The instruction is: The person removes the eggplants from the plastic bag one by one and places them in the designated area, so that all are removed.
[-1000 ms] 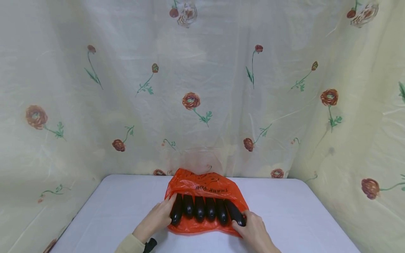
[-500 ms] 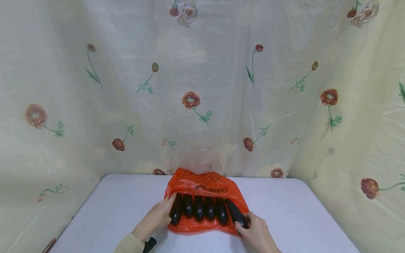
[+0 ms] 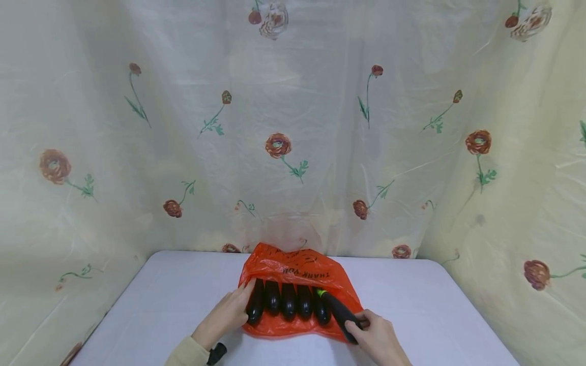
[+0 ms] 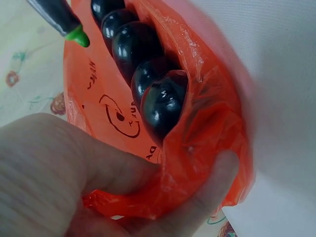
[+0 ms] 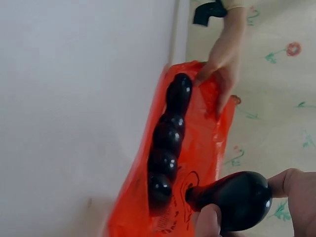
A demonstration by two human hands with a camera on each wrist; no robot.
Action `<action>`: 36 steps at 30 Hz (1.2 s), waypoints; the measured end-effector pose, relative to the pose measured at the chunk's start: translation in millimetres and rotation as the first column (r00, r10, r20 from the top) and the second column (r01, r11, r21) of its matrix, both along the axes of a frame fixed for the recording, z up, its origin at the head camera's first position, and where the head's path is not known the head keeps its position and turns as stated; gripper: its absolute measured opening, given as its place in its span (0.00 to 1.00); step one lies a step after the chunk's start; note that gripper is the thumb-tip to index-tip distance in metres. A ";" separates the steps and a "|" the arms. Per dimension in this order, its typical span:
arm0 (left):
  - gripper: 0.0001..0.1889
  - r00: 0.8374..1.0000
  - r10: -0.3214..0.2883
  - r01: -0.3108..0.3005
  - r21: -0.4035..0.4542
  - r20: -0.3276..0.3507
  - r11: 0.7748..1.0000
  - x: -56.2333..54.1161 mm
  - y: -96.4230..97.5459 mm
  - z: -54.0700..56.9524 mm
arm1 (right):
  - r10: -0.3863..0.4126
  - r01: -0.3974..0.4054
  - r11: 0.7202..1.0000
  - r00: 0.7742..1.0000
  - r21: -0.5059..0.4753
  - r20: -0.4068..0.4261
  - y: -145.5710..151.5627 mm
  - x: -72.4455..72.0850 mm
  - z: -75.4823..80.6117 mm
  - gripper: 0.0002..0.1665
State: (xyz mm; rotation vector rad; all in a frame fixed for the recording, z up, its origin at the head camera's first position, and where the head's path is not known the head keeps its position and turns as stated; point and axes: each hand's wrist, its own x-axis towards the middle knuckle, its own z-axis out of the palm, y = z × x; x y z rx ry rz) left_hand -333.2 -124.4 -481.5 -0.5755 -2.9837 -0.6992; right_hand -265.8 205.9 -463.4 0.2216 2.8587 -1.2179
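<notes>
Lower centre of head view: right hand (image 3: 379, 335) gripping held eggplant (image 3: 340, 311) by blunt end, thumb and fingers closed round it, green tip pointing upper left, over right side of red bag (image 3: 299, 269). Left hand (image 3: 229, 311), left of centre, pinching bag's edge. 5 other eggplants (image 3: 288, 301) in row in bag's mouth. White table (image 3: 412, 300) beneath.

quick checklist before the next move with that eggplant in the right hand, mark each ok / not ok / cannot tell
1. Right hand grips the held eggplant: ok
2. Left hand grips the red bag at its edge: ok
3. Bag mouth open: ok
4. Held eggplant apart from the five eggplants in the bag: ok, gap in right wrist view
5. Bag underside untorn: cannot tell, hidden
</notes>
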 end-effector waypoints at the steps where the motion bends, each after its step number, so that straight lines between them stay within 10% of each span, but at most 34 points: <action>1: 0.41 1.000 0.000 0.000 -0.003 -0.003 1.000 -0.1 -0.1 -0.1 | -0.002 0.002 1.000 1.000 -0.019 0.011 0.0 1.4 1.4 0.22; 36: 0.40 0.999 -0.010 0.010 0.004 -0.037 1.000 1.0 1.5 -1.1 | 0.007 0.017 0.937 0.998 -0.349 0.068 20.7 3.3 34.7 0.24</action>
